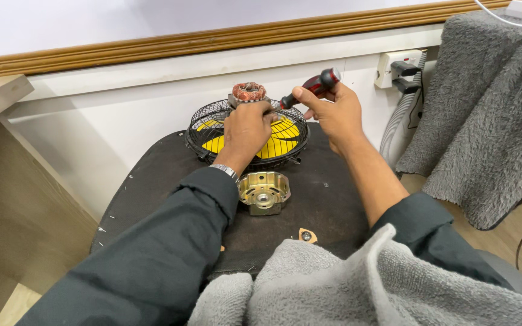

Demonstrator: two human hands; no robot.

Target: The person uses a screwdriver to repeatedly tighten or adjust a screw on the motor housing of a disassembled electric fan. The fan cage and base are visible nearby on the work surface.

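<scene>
Screwdriver working at the fan motor
Left hand is gripping the motor steady; right hand, fingers clamped on the screwdriver, should be keeping it square to the screw.

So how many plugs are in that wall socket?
2: both black plugs sit in the white wall socket at upper right, one plug above the other plug. The grey blanket may hide more.

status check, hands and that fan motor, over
Left hand steadying fan motor on the black fan guard. Right hand gripping red-black screwdriver, tip at motor. Metal motor cover loose on mat, clear of hands.
</scene>
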